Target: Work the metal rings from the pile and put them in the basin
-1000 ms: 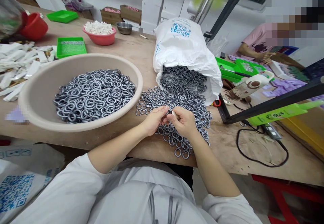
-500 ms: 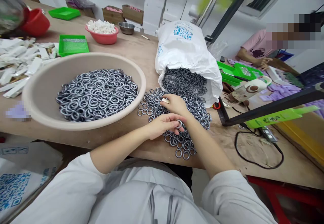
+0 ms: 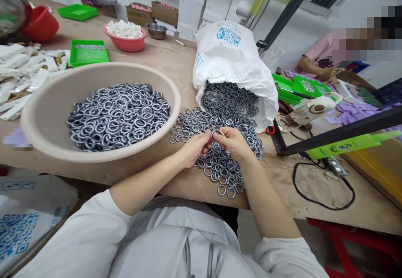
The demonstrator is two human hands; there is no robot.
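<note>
Above a loose pile of dark grey metal rings (image 3: 226,165), my two hands meet. My left hand (image 3: 195,149) is closed, its thumb and fingertips pinching a single grey ring (image 3: 215,133). From the other side my right hand (image 3: 235,142) touches that ring with closed fingers. A small pale flat piece (image 3: 222,132) sticks out between the right fingers; its kind is unclear. The pile spills from the mouth of a white woven sack (image 3: 232,60) lying on its side. To the left, a large beige basin (image 3: 47,114) holds many similar rings.
Green trays (image 3: 88,54), a red bowl of white pieces (image 3: 125,43) and a metal bowl (image 3: 156,31) stand at the back. White strips lie far left. At right are a dark metal frame (image 3: 339,133), a white jug-like vessel (image 3: 314,110), a black cable (image 3: 295,186) and another person (image 3: 320,58).
My right hand has drawn back from the far part of the pile. My left hand has moved up and left with its ring, and both hands now meet at it.
</note>
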